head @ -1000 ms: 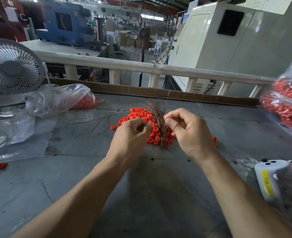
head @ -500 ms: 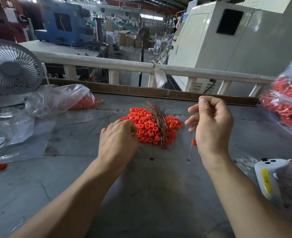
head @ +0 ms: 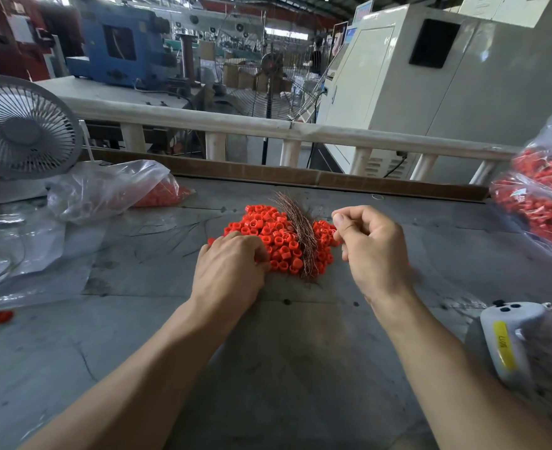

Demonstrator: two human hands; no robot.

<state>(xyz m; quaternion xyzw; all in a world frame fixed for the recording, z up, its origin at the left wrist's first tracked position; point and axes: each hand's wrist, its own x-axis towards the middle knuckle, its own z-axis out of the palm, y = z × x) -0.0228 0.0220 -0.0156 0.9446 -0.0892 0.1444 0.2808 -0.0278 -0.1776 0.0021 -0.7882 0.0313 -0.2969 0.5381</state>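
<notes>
On the grey surface point(head: 284, 358), caps point(head: 278, 243) and wires point(head: 304, 235) are lying centrally. The left hand point(head: 229, 271) fingers are curling onto caps; the right hand point(head: 372, 251) fingers are pinching together beside the wires. The person should be isolating one wire.

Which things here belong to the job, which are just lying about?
In use: pile of small red plastic caps; bundle of thin copper-coloured wires across it; left hand on the pile; right hand beside the wires.
Lying about: white desk fan; left clear plastic bag of red caps; right clear plastic bag of red caps; white handheld device with yellow label; stray red cap.
</notes>
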